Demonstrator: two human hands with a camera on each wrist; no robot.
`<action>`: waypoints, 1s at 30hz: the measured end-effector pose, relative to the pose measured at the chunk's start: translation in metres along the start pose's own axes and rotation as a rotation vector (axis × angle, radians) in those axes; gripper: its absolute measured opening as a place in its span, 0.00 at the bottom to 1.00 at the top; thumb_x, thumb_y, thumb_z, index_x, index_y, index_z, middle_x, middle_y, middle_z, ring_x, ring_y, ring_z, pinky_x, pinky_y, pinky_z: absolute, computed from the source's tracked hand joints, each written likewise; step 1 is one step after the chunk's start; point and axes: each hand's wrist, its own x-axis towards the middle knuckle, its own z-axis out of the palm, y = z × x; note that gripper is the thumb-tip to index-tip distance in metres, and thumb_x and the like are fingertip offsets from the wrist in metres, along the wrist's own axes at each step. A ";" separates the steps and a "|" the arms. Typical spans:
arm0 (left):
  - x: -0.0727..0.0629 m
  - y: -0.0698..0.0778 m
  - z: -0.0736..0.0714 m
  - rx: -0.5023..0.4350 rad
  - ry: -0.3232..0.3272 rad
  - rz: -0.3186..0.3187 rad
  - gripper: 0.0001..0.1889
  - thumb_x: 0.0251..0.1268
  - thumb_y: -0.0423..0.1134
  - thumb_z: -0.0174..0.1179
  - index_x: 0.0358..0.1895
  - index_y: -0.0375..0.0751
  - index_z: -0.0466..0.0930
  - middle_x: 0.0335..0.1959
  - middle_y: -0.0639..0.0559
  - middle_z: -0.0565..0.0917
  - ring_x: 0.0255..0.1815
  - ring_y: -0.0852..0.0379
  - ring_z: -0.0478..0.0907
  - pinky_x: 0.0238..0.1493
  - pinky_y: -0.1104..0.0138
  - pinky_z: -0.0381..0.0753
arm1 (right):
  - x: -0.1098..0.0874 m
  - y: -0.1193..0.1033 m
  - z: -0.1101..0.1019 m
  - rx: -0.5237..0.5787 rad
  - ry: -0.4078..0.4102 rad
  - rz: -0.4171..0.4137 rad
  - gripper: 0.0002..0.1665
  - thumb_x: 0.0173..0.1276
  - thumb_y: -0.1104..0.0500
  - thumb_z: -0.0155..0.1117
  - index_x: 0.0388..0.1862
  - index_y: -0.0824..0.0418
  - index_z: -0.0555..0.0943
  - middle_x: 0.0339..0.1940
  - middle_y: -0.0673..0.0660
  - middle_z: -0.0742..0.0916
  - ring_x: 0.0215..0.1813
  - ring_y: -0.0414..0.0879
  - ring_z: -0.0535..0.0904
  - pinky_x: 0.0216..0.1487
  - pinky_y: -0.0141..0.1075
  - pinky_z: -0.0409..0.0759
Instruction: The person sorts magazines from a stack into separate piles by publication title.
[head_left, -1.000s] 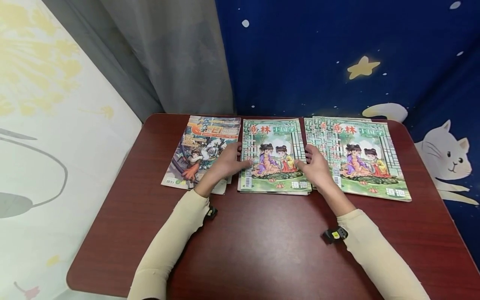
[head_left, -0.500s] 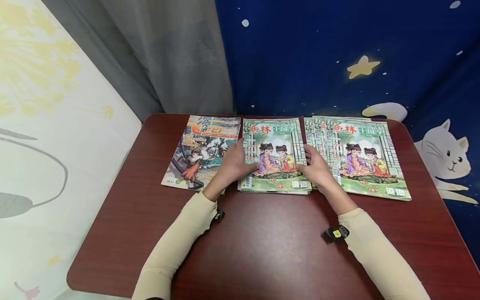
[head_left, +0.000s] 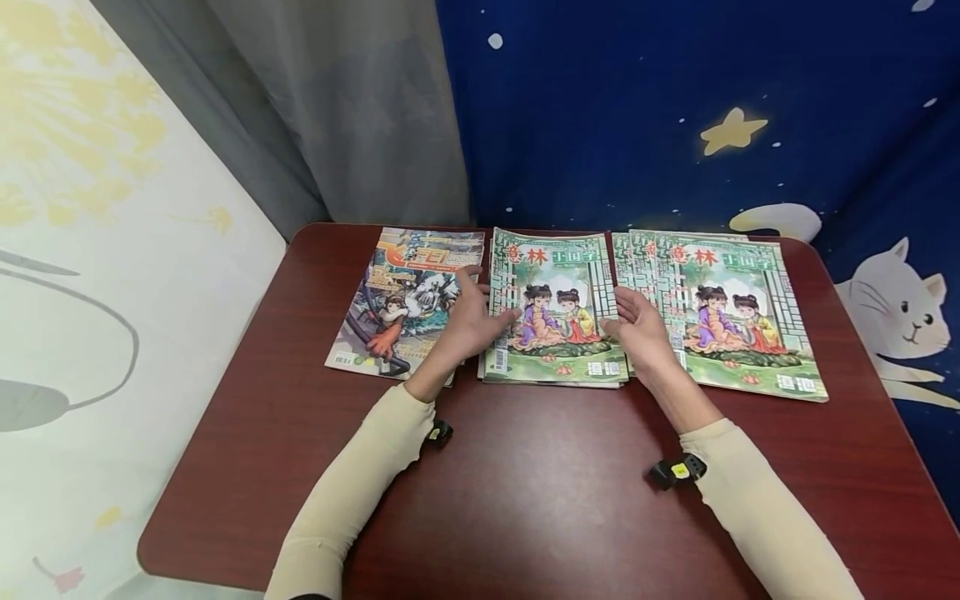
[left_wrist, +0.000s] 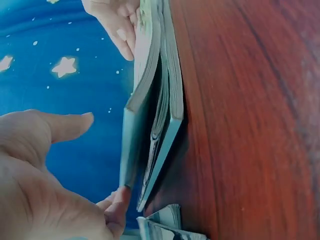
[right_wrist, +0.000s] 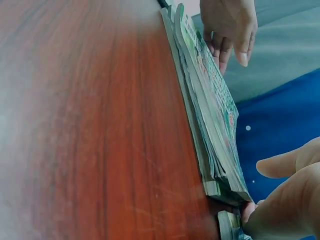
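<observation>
On the counter [head_left: 525, 467], left hand [head_left: 468, 325] and right hand [head_left: 647, 337] touch the middle magazines [head_left: 558, 325], fingers uncurled; uneven pushing could scatter them.

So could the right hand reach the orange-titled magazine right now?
Probably not directly: the right hand is at the right edge of the middle stack, with that stack and the left hand between it and the orange-titled magazine.

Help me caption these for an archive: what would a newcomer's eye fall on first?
Probably the green illustrated paper magazine, topmost between the cream-sleeved left hand and right hand, near the far edge of the reddish-brown table. Next, likely the yellow five-pointed star and white painted cat on the dark-blue backdrop, at the head view's right.
</observation>
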 end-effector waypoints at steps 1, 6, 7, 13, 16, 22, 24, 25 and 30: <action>0.000 0.000 -0.001 -0.053 -0.005 -0.006 0.48 0.69 0.44 0.72 0.79 0.45 0.44 0.69 0.33 0.72 0.69 0.38 0.74 0.63 0.44 0.79 | 0.000 -0.001 0.000 0.006 0.005 0.002 0.46 0.78 0.68 0.58 0.88 0.64 0.49 0.89 0.63 0.56 0.89 0.61 0.52 0.88 0.49 0.53; 0.004 0.001 -0.003 -0.292 -0.023 -0.040 0.44 0.73 0.35 0.67 0.79 0.46 0.43 0.74 0.33 0.69 0.75 0.39 0.70 0.68 0.45 0.77 | -0.003 -0.006 0.001 0.004 0.034 0.017 0.45 0.79 0.65 0.58 0.88 0.63 0.50 0.89 0.63 0.56 0.88 0.61 0.52 0.88 0.51 0.53; 0.005 0.001 -0.003 -0.336 -0.031 -0.050 0.43 0.74 0.34 0.66 0.80 0.44 0.43 0.75 0.33 0.69 0.76 0.39 0.70 0.70 0.45 0.77 | -0.003 -0.008 0.002 0.009 0.042 0.020 0.44 0.80 0.65 0.58 0.88 0.63 0.50 0.89 0.63 0.56 0.88 0.61 0.52 0.88 0.51 0.54; 0.009 0.001 -0.007 -0.473 -0.171 -0.120 0.38 0.78 0.35 0.61 0.83 0.35 0.53 0.77 0.32 0.68 0.78 0.38 0.69 0.76 0.47 0.73 | -0.003 -0.016 0.003 0.113 0.045 0.049 0.40 0.82 0.66 0.50 0.87 0.64 0.51 0.89 0.64 0.56 0.89 0.58 0.51 0.88 0.50 0.53; 0.009 -0.001 -0.007 -0.427 -0.235 -0.123 0.35 0.79 0.34 0.60 0.83 0.36 0.56 0.78 0.33 0.67 0.79 0.39 0.68 0.77 0.49 0.72 | 0.000 -0.017 0.002 0.163 0.010 0.077 0.40 0.82 0.67 0.50 0.87 0.67 0.49 0.89 0.66 0.53 0.89 0.57 0.48 0.89 0.48 0.47; 0.005 -0.003 -0.007 -0.378 -0.231 -0.112 0.33 0.80 0.33 0.58 0.83 0.41 0.57 0.78 0.33 0.66 0.80 0.38 0.66 0.77 0.46 0.72 | -0.003 -0.014 -0.006 0.111 -0.071 0.126 0.40 0.85 0.58 0.51 0.89 0.49 0.51 0.88 0.64 0.56 0.74 0.50 0.71 0.81 0.47 0.66; 0.004 -0.003 -0.007 -0.386 -0.224 -0.116 0.34 0.80 0.34 0.58 0.83 0.41 0.57 0.78 0.34 0.66 0.80 0.38 0.66 0.77 0.46 0.72 | -0.006 -0.013 -0.009 0.080 -0.086 0.131 0.39 0.86 0.55 0.51 0.89 0.42 0.51 0.88 0.63 0.58 0.58 0.40 0.77 0.58 0.36 0.79; 0.004 -0.002 -0.006 -0.390 -0.222 -0.119 0.34 0.79 0.34 0.58 0.83 0.42 0.57 0.78 0.34 0.66 0.80 0.38 0.66 0.77 0.47 0.72 | -0.007 -0.013 -0.010 0.063 -0.084 0.126 0.39 0.86 0.53 0.51 0.89 0.40 0.52 0.88 0.63 0.59 0.44 0.35 0.76 0.44 0.32 0.78; 0.004 0.002 -0.003 -0.420 -0.219 -0.115 0.34 0.78 0.34 0.60 0.82 0.43 0.59 0.76 0.36 0.70 0.78 0.41 0.71 0.72 0.50 0.76 | -0.010 -0.013 -0.018 0.024 -0.038 0.093 0.38 0.86 0.52 0.51 0.89 0.37 0.52 0.90 0.61 0.52 0.22 0.33 0.62 0.26 0.27 0.68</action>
